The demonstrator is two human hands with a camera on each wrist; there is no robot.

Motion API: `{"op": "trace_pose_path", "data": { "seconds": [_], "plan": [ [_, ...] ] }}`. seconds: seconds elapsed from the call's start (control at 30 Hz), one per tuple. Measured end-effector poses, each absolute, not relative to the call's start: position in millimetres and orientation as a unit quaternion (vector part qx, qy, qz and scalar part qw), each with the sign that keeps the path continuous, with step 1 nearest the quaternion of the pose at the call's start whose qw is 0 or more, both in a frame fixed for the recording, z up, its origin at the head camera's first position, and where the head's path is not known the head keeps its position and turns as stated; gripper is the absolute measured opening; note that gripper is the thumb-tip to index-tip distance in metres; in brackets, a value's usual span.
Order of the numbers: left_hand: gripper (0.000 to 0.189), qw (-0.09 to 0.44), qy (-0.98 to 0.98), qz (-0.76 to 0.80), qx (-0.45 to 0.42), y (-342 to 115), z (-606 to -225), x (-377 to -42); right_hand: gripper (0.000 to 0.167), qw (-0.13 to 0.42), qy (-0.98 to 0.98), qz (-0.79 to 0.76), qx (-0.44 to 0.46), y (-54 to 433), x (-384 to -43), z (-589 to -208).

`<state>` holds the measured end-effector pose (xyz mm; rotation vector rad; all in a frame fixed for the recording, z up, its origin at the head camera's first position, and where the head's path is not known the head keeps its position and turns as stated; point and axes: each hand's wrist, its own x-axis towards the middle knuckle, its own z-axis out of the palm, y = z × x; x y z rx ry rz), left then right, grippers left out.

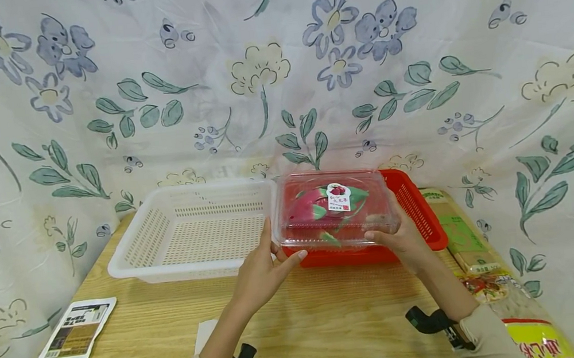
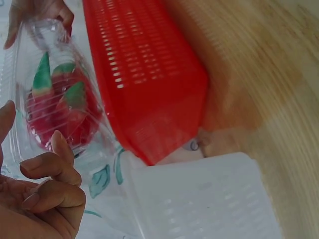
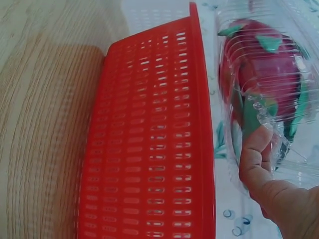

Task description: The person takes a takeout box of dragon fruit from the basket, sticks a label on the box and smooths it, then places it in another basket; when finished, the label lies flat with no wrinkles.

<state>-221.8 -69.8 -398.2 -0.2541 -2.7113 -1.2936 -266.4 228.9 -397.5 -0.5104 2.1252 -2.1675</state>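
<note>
A clear plastic clamshell box of dragon fruit (image 1: 305, 206), with a white label on its lid, is held above the red basket (image 1: 346, 257). My right hand (image 1: 401, 237) grips the box's right end; in the right wrist view, the fingers (image 3: 259, 149) press against its clear side. At the box's near left corner is my left hand (image 1: 262, 271), one finger pointing up along the side and the thumb spread below the front edge. The left wrist view shows loosely bent fingers (image 2: 55, 179) beside the box's end; contact there is hard to tell. Pink fruit with green tips (image 2: 75, 97) shows through the plastic.
A white perforated basket (image 1: 171, 273) stands left of the red one. On the wooden table (image 1: 327, 325), a flat white-edged packet (image 1: 76, 335) lies at the left. Several food packages, including a green-and-tan pack (image 1: 460, 231), line the right edge. Flowered cloth (image 1: 260, 118) hangs behind.
</note>
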Motion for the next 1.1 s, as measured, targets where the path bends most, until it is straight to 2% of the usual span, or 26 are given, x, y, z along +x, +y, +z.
{"op": "trace_pose_path", "data": {
  "seconds": [0.37,0.77,0.93,1.1],
  "plan": [
    [0.104,0.039,-0.894,-0.438,-0.083,-72,-413,-227,0.096,0.037,0.680,-0.713,-0.167,233,-271,-401],
    [0.100,0.016,-0.896,-0.433,-0.101,-65,-435,-236,0.092,0.039,0.679,-0.715,-0.161,234,-276,-403],
    [0.092,0.018,-0.884,-0.451,-0.117,-61,-446,-241,0.092,0.044,0.672,-0.722,-0.162,233,-277,-404],
    [0.094,0.023,-0.875,-0.470,-0.112,-53,-456,-244,0.090,0.044,0.668,-0.725,-0.161,232,-279,-404]
  ]
}}
